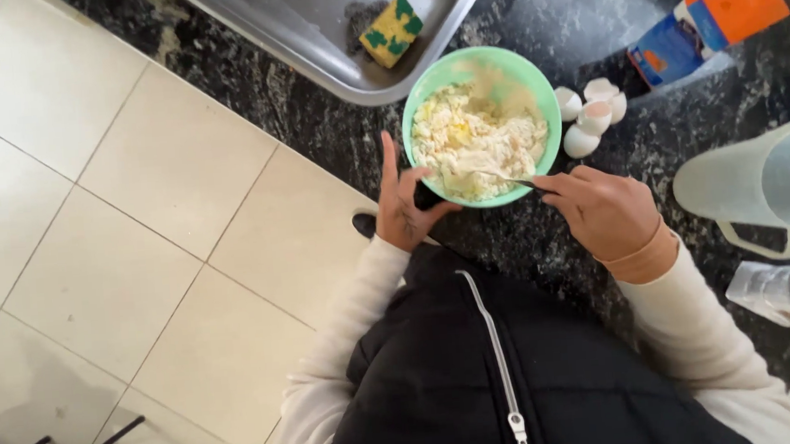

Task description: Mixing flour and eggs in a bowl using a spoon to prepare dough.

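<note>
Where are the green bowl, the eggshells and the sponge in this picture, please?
green bowl (423, 88): head view, on its left rim.
eggshells (591, 115): head view, on the middle shell.
sponge (391, 31): head view, on its top face.

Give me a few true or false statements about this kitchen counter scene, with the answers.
1. The left hand rests against the green bowl. True.
2. The right hand holds a whisk. False: it holds a utensil, seemingly a fork or spoon, dipped in the crumbly mixture.
3. Eggshells lie on the counter beside the bowl. True.
4. The sponge lies on the floor. False: it sits in the metal sink.
5. The clear jug stands inside the sink. False: it stands on the counter near the right hand.
</note>
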